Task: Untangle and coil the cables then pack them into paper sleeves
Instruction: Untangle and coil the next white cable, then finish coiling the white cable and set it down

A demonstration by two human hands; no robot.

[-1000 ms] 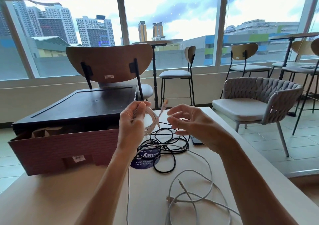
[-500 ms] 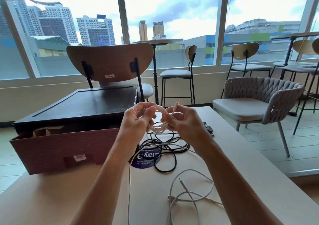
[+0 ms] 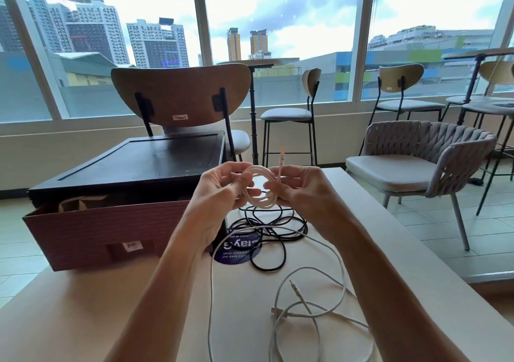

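- The left hand and the right hand each pinch one side of the white cable coil, up above the counter
- It looks light, soft and springy, so it may pop open; best to hold across all the loops

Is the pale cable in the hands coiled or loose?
Coiled. The pale cable forms several stacked loops, pinched between the left hand and the right hand, with one connector end sticking up.

Chairs before bright windows
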